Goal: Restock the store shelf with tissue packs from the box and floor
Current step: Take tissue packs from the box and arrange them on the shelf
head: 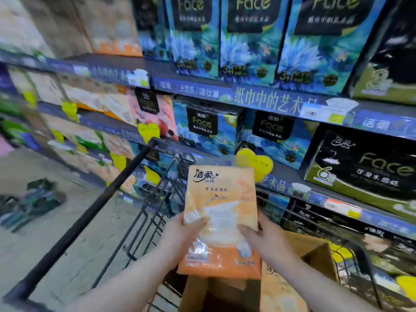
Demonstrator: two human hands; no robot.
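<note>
Here the left hand [180, 233] and the right hand [267, 239] both grasp one orange plastic-wrapped tissue pack [221, 224], thumbs laid over its front, fingers behind it. The pack is held upright in the air, clear of everything, directly above the open brown cardboard box [292, 280] that sits in the black wire shopping cart [144, 221].

By my reading, the step in hand is the carry: the pack is out of the box and not yet on the shelf. The next move calls for finding the matching stock. The shelves straight ahead carry blue floral boxed tissue packs [249, 41] and black-and-green packs [369, 167], while orange and peach packs [94, 97] sit further along to the left, so the pack likely belongs over there, though blur keeps me from matching the print for sure.

For room, the cart's black handle bar [90, 215] runs diagonally on the left and the cart's front rim stands between the hands and the lower shelf edge [315, 194]; the pack must rise over that rim. Yellow heart-shaped price tags [254, 163] hang off the shelf lips and could be knocked. The grey floor [56, 233] to the left is mostly open, except for some dark packs [38, 199] lying on it.
</note>
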